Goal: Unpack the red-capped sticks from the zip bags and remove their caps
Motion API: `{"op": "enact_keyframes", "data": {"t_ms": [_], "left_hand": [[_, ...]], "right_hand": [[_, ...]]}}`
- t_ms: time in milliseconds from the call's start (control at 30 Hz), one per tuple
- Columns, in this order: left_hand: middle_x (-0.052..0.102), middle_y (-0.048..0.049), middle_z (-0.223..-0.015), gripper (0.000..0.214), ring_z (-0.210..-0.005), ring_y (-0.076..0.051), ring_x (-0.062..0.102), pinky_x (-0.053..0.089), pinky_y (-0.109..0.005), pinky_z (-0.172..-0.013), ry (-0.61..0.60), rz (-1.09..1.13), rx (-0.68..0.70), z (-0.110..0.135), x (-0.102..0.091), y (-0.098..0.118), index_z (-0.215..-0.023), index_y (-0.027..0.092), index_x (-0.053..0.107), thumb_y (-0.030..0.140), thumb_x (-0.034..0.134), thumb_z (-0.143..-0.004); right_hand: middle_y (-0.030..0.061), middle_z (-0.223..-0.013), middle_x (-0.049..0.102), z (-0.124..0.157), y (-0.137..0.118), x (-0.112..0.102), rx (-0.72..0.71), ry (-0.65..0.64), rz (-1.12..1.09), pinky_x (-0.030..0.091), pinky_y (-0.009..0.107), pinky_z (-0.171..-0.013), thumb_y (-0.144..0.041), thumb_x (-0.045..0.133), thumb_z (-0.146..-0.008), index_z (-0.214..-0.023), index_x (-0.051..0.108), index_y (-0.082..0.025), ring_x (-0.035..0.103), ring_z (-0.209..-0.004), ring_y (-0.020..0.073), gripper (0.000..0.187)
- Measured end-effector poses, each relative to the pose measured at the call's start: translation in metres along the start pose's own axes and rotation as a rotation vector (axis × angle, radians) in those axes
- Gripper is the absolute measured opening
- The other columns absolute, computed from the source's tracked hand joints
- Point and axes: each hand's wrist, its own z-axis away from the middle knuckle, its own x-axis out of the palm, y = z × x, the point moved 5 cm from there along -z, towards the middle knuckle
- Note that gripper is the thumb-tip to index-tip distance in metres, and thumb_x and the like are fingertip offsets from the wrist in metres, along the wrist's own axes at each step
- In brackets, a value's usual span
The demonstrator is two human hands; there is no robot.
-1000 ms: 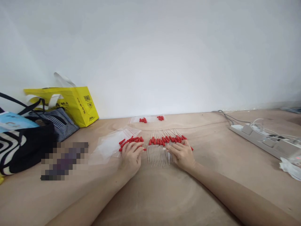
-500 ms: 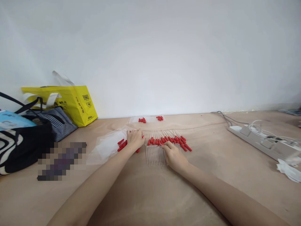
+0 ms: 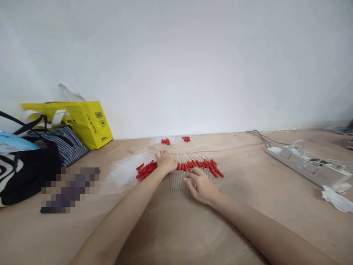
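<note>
Thin pale sticks with red elongated tips [image 3: 193, 164] lie fanned in a row, their tips towards me. My left hand [image 3: 164, 162] rests over the left end of this row, fingers spread and bent, its thumb close to the red tips. To its left lies a pile of similar red-tipped sticks [image 3: 146, 170], partly covered by the wrist. Just in front of the row is a clear ribbed plastic sleeve [image 3: 176, 184] with narrow channels. Over the sleeve's right part my right hand [image 3: 203, 187] is open, thumb apart from the curved fingers, which are near the red tips.
Clear plastic sheets [image 3: 118, 173] lie left of the pile. Farther back, another clear sleeve [image 3: 175, 140] carries two red clusters. Bags, including a yellow one [image 3: 96, 129], and a blurred dark object [image 3: 71, 189] are at left. A power strip [image 3: 303, 165] with cables and a crumpled white wrapper [image 3: 336, 198] lie right.
My left hand has moved right, showing more of the red-tipped pile behind it. My right hand's thumb and fingers have spread apart. The view has shifted slightly.
</note>
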Motion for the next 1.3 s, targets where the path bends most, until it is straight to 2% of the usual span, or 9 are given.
{"op": "enact_keyframes", "data": {"t_ms": [133,367,533,633,733,867,1067,1200,1300], "left_hand": [[0.05,-0.0158,-0.116,0.033,-0.111,-0.032,0.035,0.02,-0.052,-0.092,-0.09,-0.015,-0.06,-0.007,0.005,0.002,-0.088,0.017,0.066,0.037,0.048,-0.069],[0.048,-0.016,-0.12,0.043,-0.113,-0.034,0.035,0.024,-0.053,-0.09,-0.203,-0.019,-0.134,-0.019,0.011,-0.002,-0.103,0.018,0.06,0.03,0.051,-0.063],[0.048,-0.0162,-0.121,0.04,-0.115,-0.035,0.033,0.021,-0.054,-0.092,-0.239,-0.038,-0.133,-0.023,0.014,-0.002,-0.1,0.018,0.062,0.026,0.054,-0.062],[0.047,-0.0153,-0.122,0.039,-0.116,-0.037,0.031,0.018,-0.055,-0.092,-0.246,-0.049,-0.107,-0.024,0.015,0.001,-0.097,0.019,0.063,0.027,0.057,-0.06],[0.049,-0.015,-0.121,0.037,-0.115,-0.036,0.031,0.018,-0.055,-0.091,-0.244,-0.047,-0.102,-0.023,0.016,0.004,-0.097,0.02,0.063,0.029,0.056,-0.062],[0.05,-0.0149,-0.119,0.033,-0.113,-0.034,0.034,0.022,-0.052,-0.09,-0.233,-0.023,-0.105,-0.022,0.018,0.006,-0.095,0.02,0.064,0.033,0.051,-0.067],[0.047,-0.0158,-0.121,0.039,-0.114,-0.033,0.033,0.025,-0.051,-0.089,-0.173,0.032,-0.131,-0.023,0.014,0.0,-0.1,0.017,0.061,0.038,0.041,-0.075],[0.046,-0.0161,-0.122,0.041,-0.114,-0.033,0.033,0.027,-0.048,-0.089,-0.093,0.07,-0.142,-0.024,-0.004,-0.008,-0.105,0.015,0.057,0.038,0.038,-0.077],[0.051,-0.0145,-0.115,0.033,-0.11,-0.032,0.038,0.03,-0.045,-0.086,-0.032,0.094,-0.106,-0.017,-0.022,-0.011,-0.099,0.016,0.058,0.034,0.037,-0.079]], "right_hand": [[0.0059,-0.075,0.057,-0.002,0.024,-0.008,0.077,0.053,0.095,0.042,0.029,-0.07,-0.018,0.043,-0.081,-0.073,0.061,-0.016,0.053,-0.074,0.0161,0.02],[0.0076,-0.078,0.06,0.008,0.057,-0.022,0.264,-0.013,0.217,0.04,0.034,-0.078,-0.023,0.048,-0.078,-0.076,0.064,-0.017,0.054,-0.081,0.0198,0.017],[0.0124,-0.102,0.057,0.021,0.038,-0.015,0.318,-0.061,0.181,0.039,0.038,-0.081,-0.043,0.046,-0.079,-0.102,0.059,-0.017,0.05,-0.097,0.0244,0.037],[0.0124,-0.122,0.046,0.025,0.019,-0.008,0.279,-0.154,0.181,0.033,0.048,-0.088,-0.06,0.043,-0.074,-0.122,0.044,-0.023,0.037,-0.114,0.0302,0.061],[0.0105,-0.135,0.032,0.027,0.01,-0.001,0.236,-0.282,0.18,0.022,0.056,-0.093,-0.068,0.038,-0.072,-0.131,0.03,-0.029,0.023,-0.125,0.0322,0.071],[0.0087,-0.141,0.022,0.026,0.013,0.002,0.21,-0.416,0.155,0.013,0.056,-0.098,-0.066,0.028,-0.077,-0.135,0.019,-0.03,0.015,-0.129,0.0288,0.069],[0.0081,-0.142,0.019,0.022,0.024,0.001,0.181,-0.493,0.133,0.013,0.052,-0.1,-0.067,0.025,-0.077,-0.134,0.024,-0.029,0.013,-0.129,0.0278,0.069],[0.0088,-0.142,0.019,0.023,0.026,0.001,0.159,-0.489,0.151,0.012,0.054,-0.099,-0.066,0.025,-0.078,-0.134,0.021,-0.028,0.012,-0.129,0.0289,0.069],[0.0093,-0.139,0.026,0.022,0.025,-0.001,0.121,-0.395,0.183,0.013,0.056,-0.098,-0.062,0.028,-0.079,-0.134,0.024,-0.027,0.017,-0.128,0.0288,0.065]]}}
